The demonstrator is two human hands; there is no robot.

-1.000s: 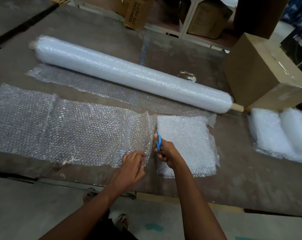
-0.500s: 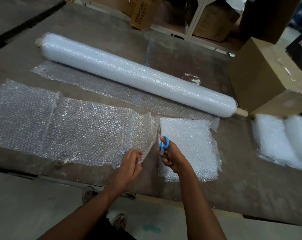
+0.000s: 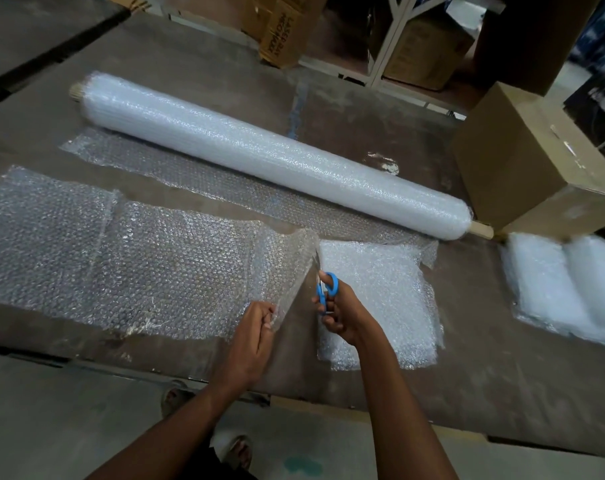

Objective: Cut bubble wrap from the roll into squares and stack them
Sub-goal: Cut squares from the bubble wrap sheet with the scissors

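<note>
The right hand (image 3: 342, 308) is clenched through the blue handles of the scissors (image 3: 326, 289), blades pointing toward the roll (image 3: 270, 154) and biting into the loose strip of bubble wrap (image 3: 138, 258) that lies on the near side of the roll. The left hand (image 3: 252, 344) pinches the strip's cut edge and lifts it taut. A cut square (image 3: 380, 299) lies flat just right of the blades, also nearer than the roll; a white stack (image 3: 568, 289) sits beyond the roll's right end. The likely risks: the thin film may bunch or fold between the blades if tension slackens, the cut may wander off straight, leaving a skewed square, and the pinching fingers are close to the scissors
</note>
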